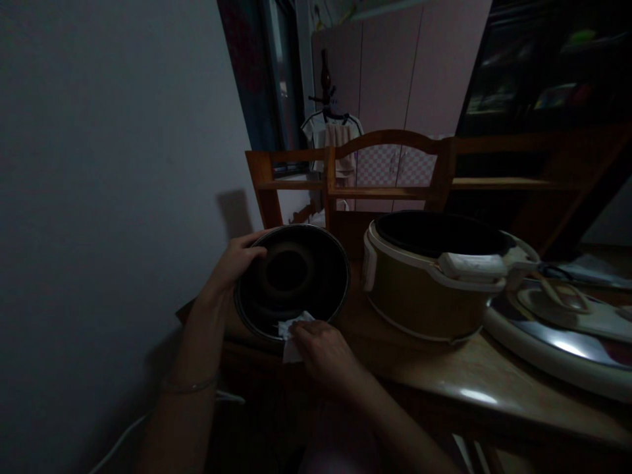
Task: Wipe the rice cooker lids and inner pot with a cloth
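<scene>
A dark round inner pot (323, 276) is tilted toward me at the left end of the wooden table. My left hand (241, 260) grips its upper left rim, thumb inside and fingers behind, partly hidden. In my right hand (318, 342) is a white tissue (291, 329), pinched and pressed over the pot's lower rim, with one end hanging below it. To the right of the pot stands a rice cooker body (419, 296) with its dark cavity facing up. Its detached lid (567, 329) lies on the table farther right.
A wooden rack (385, 192) rises along the table's back edge. The white wall (123, 164) is close on the left. A white cord (118, 442) hangs below the table (444, 372). Clothes on a stand (336, 131) and a pink cabinet (385, 79) are behind.
</scene>
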`<control>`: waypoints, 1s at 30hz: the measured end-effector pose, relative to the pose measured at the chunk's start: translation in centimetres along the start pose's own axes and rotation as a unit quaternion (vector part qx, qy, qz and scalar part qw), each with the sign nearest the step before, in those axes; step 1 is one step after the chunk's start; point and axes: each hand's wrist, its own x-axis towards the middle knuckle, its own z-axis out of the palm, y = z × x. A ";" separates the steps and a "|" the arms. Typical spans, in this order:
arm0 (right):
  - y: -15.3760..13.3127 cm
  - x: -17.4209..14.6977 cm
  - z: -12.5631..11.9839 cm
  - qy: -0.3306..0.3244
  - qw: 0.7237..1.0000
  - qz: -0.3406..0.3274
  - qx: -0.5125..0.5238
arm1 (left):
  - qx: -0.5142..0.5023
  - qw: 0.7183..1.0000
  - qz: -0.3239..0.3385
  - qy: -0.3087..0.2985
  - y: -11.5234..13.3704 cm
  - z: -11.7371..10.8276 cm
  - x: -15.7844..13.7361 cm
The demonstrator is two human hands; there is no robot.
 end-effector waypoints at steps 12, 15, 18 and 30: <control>-0.2 -0.1 0.1 0.010 1.000 -0.001 -0.001 | -0.006 1.000 -0.012 -0.012 -0.2 -0.1 0.4; -0.2 0.0 0.1 0.014 1.000 0.001 -0.005 | -0.011 1.000 -0.020 -0.013 0.0 0.0 0.3; -0.2 0.0 0.2 0.005 1.000 0.002 -0.011 | -0.012 1.000 -0.022 -0.014 0.1 0.0 0.3; -0.2 -0.1 0.1 0.011 1.000 0.002 -0.010 | -0.014 1.000 -0.005 -0.014 0.2 0.2 0.1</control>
